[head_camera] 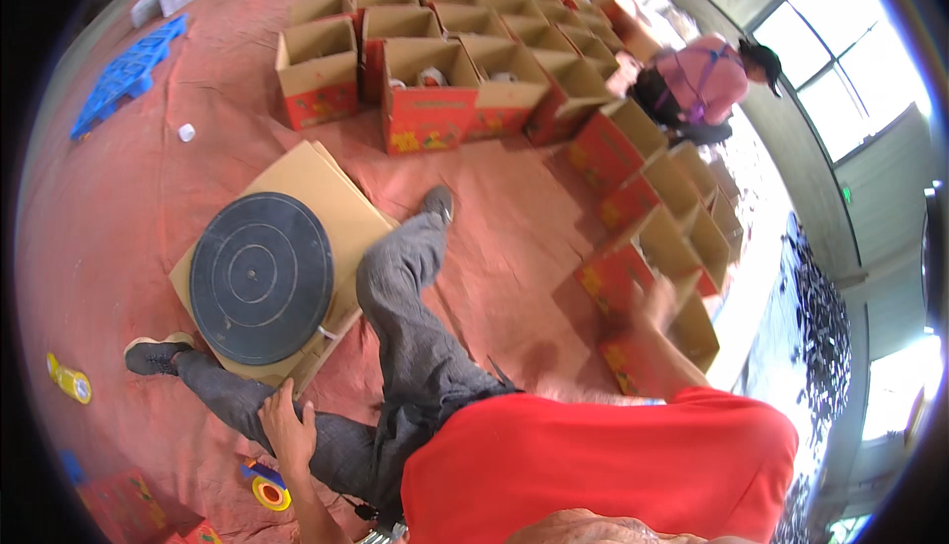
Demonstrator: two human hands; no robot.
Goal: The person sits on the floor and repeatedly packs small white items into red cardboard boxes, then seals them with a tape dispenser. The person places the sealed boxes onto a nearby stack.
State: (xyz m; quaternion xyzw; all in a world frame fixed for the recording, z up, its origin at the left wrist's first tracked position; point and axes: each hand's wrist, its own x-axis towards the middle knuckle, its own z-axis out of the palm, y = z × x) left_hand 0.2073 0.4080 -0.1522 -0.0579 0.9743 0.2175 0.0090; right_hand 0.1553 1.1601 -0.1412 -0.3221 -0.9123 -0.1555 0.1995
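Observation:
My left hand (291,425) rests on my bent left leg (341,448), fingers slightly spread and holding nothing. Just beyond it, a round black turntable (259,277) with ring markings lies on flat cardboard (334,181). Out to the right, my right hand (654,305) is blurred over the near edge of the open red cartons (619,277). Its fingers cannot be made out, nor whether they grip a carton's rim. A tape dispenser with a yellow tape roll (271,493) lies on the floor beside my left forearm.
Rows of open red cartons (430,118) stand ahead, some with contents. Another person (704,77) bends behind the cartons at right. A blue plastic pallet (130,73), a white roll (187,133) and yellow tape (72,382) lie leftward on the red floor covering (504,247).

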